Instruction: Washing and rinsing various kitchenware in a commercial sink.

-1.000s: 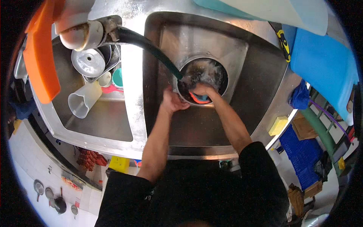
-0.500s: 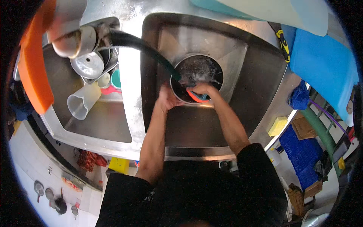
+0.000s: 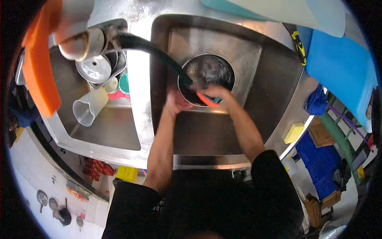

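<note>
A round metal pot (image 3: pixel 232 67) with a dark inside and water in it stands in the right sink basin. A dark green hose (image 3: pixel 165 59) runs from the upper left and ends over the pot. At the pot's lower left rim, my left hand (image 3: pixel 177 102) is closed on its side; motion smears the fingers. My right hand (image 3: pixel 217 94) reaches over the near rim, closed round a curved orange and blue-green item (image 3: pixel 207 98). Its kind is unclear, since my fingers and the blur cover part of it.
The left basin holds a translucent pitcher (image 3: pixel 88 109), a metal lid (image 3: pixel 94 68) and small cups (image 3: pixel 112 85). An orange board (image 3: pixel 38 79) leans at left. On the right rim lie a yellow sponge (image 3: pixel 294 133) and a yellow-black handled tool (image 3: pixel 298 47), beside a blue plastic sheet (image 3: pixel 338 67).
My right hand has shifted slightly inside the pot with the orange and blue-green item, now more blurred. The pot has tilted or shifted a little; my left hand stays at its rim.
</note>
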`<state>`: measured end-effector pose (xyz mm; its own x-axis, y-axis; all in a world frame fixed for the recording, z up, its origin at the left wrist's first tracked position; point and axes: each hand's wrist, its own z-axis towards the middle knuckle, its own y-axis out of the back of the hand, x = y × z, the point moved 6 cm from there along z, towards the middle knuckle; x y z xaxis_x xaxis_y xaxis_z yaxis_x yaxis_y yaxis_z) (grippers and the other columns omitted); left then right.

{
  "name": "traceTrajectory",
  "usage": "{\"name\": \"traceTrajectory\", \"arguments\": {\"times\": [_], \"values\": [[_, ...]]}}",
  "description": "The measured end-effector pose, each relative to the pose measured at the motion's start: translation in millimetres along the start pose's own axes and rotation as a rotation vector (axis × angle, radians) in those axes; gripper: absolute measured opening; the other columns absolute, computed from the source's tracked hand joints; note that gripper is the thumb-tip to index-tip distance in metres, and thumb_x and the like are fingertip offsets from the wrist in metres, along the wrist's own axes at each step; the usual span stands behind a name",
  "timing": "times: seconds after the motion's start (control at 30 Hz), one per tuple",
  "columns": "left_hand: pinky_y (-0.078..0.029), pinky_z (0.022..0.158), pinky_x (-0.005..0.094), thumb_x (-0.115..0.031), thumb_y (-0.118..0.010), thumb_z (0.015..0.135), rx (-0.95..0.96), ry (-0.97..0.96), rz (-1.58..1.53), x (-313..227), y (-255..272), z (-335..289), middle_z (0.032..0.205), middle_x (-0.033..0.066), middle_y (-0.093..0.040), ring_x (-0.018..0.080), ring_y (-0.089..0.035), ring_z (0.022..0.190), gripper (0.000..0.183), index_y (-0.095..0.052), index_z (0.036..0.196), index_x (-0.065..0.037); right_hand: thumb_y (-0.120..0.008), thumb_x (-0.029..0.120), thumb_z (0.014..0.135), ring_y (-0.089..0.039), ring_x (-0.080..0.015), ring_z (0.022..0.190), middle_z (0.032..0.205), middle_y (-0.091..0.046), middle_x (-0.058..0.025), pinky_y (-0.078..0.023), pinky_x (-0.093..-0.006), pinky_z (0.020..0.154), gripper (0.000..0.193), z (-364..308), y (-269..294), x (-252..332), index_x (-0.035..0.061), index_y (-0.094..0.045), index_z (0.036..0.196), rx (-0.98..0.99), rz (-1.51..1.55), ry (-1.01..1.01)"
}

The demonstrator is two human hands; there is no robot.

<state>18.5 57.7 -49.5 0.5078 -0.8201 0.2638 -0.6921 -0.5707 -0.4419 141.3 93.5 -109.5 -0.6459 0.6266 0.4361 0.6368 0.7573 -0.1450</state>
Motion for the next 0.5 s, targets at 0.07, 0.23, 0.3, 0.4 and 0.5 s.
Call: {"name": "traceTrajectory", "arguments": {"times": [0.07,0.23,0.3,0.4,0.5], "values": [[-0.04,0.089,0.0614,-0.058,-0.021,0.088,-0.077,0.069,-0.128,10,5,2,0.128,0.0247,-0.045,0.0477,-0.049,0.11,0.073,-0.035,0.134,-0.003,-0.063,0.048,0.079,-0.053,-0.029,0.111,0.12,-0.056,-0.0213,-0.04,-0.0375,0.094,0.071,-3,-5,6,-0.0004,-0.047,0.129,0.021,-0.172,-0.011],[-0.041,0.09,0.0581,-0.07,-0.022,0.082,-0.015,-0.021,0.011,15,0,0,0.127,0.026,-0.046,0.0479,-0.051,0.105,0.088,-0.036,0.134,-0.001,-0.06,0.05,0.077,-0.049,-0.0336,0.117,0.124,-0.051,-0.022,-0.037,-0.0393,0.099,0.065,-42,13,25,0.0071,-0.05,0.125,-0.268,-0.238,-0.066],[-0.041,0.091,0.0574,-0.071,-0.02,0.082,-0.082,-0.031,0.102,14,-3,-11,0.127,0.0254,-0.047,0.0466,-0.051,0.108,0.089,-0.035,0.136,-0.002,-0.061,0.043,0.078,-0.061,-0.0337,0.1,0.104,-0.065,-0.0198,-0.049,-0.0428,0.086,0.044,-76,33,13,0.0075,-0.067,0.102,-0.22,-0.668,-0.315],[-0.044,0.079,0.0413,-0.038,-0.039,0.091,-0.603,-0.795,0.544,-25,-8,-49,0.099,0.0152,-0.057,0.0295,-0.056,0.09,0.043,-0.05,0.109,-0.001,-0.062,0.044,0.076,-0.063,-0.0334,0.093,0.094,-0.066,-0.0183,-0.05,-0.0443,0.08,0.039,-142,76,12,0.0067,-0.068,0.087,-0.662,-0.532,-0.247],[-0.042,0.079,0.0392,-0.011,-0.054,0.081,-0.458,-1.323,1.359,15,-70,-59,0.09,0.0171,-0.056,0.0303,-0.054,0.084,0.018,-0.051,0.094,-0.001,-0.063,0.047,0.075,-0.062,-0.0337,0.095,0.097,-0.065,-0.0186,-0.049,-0.043,0.082,0.044,-197,87,-17,0.0059,-0.066,0.09,-0.699,-0.425,-0.426]]}}
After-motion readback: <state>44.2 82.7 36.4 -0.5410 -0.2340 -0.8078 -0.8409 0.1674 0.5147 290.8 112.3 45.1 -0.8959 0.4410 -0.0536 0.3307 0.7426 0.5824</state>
